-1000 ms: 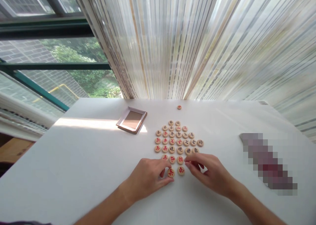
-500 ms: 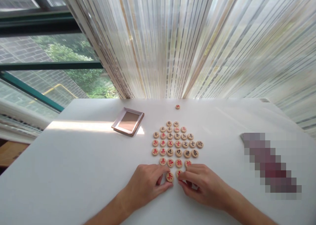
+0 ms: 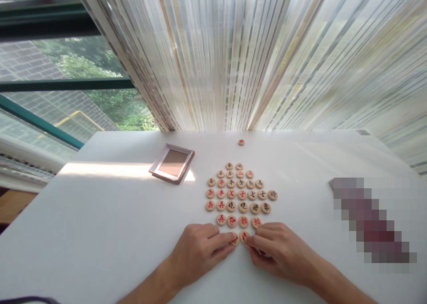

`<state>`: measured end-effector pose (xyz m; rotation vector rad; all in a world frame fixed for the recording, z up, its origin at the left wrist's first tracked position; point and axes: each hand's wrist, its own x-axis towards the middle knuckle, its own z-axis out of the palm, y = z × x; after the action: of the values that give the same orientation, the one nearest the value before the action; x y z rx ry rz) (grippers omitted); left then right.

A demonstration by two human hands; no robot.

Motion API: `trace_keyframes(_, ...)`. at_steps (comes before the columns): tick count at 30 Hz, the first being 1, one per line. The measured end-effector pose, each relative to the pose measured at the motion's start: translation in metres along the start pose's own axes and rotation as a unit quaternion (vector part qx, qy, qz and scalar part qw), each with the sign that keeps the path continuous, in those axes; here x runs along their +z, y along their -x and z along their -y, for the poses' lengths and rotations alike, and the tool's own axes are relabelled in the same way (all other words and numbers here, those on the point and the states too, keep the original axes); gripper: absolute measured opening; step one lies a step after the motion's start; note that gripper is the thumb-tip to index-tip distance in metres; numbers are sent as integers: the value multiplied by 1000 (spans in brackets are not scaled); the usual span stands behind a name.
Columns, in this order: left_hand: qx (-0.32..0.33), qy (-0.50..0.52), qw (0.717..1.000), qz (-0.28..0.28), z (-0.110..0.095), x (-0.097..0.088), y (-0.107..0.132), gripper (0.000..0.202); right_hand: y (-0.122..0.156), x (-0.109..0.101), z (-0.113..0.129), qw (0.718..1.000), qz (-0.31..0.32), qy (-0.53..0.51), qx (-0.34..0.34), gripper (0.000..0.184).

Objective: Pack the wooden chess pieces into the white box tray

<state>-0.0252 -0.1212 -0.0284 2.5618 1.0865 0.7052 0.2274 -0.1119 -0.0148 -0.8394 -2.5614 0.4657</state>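
My left hand point(image 3: 196, 250) and right hand point(image 3: 280, 249) lie low on the white table point(image 3: 100, 215), with their fingertips meeting at the near end of the pattern. The fingers of both hands are narrow. The left thumb and forefinger close on the left front disc point(image 3: 235, 239), and the right ones close on the right front disc point(image 3: 244, 236). These two discs are just beside each other and directly in front of the four-disc row point(image 3: 238, 220).

The risk I see is crowding. The knuckles are very near that row, so a small slip could push it out of line, and the rows behind it with it. A disc pressed on its edge may also tip or slide away on the smooth top. My fingers hide part of both discs, so I cannot read their faces well.

I count thirty-one discs in the pattern, from far to near: two, four, six, seven, six, four, two. There is also one lone disc point(image 3: 241, 142), well apart, towards the curtain point(image 3: 267, 54), which makes thirty-two. One flat box point(image 3: 172, 163) lies to the left, and there is one blurred patch point(image 3: 370, 224) to the right.
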Motion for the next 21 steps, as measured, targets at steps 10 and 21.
trace_keyframes(10,6,5,1000,-7,2,-1,1,14,0,-1,3,1000,14,-11,8,23)
trace_keyframes(21,9,7,1000,-10,4,0,2,14,3,3,1,999,25,-26,16,21)
